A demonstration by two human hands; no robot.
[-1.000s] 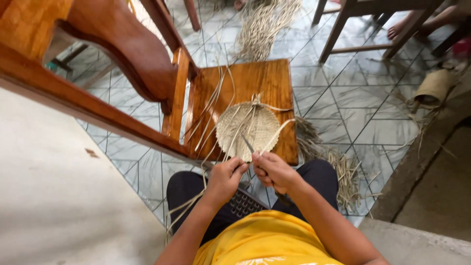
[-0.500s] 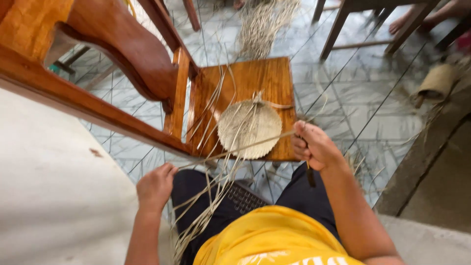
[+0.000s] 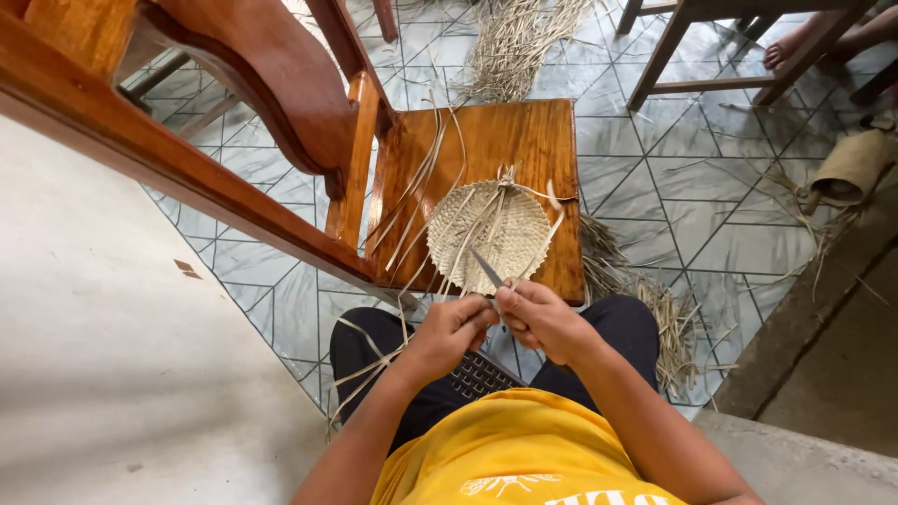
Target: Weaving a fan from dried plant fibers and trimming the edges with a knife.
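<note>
A round woven straw disc (image 3: 491,234) lies on a small wooden stool (image 3: 528,131), with loose straw strips (image 3: 412,201) trailing off its left side and down past my knee. My two hands meet just below the disc's near edge. My right hand (image 3: 544,320) is closed on a small knife (image 3: 486,269) whose blade points up onto the disc. My left hand (image 3: 451,332) pinches thin straw strips right beside the blade. A dark gridded object (image 3: 477,376) rests on my lap under my hands.
A large wooden chair (image 3: 281,84) stands to the left, against the stool. Loose straw lies beyond the stool (image 3: 524,37) and on the tiles to its right (image 3: 645,299). At the top right are another chair's legs (image 3: 687,47), a person's foot (image 3: 786,51) and a rolled woven piece (image 3: 851,168).
Half a second ago my hands were spread wide, the right one pulling a strand out to the side. Both have come back together at the disc's near edge.
</note>
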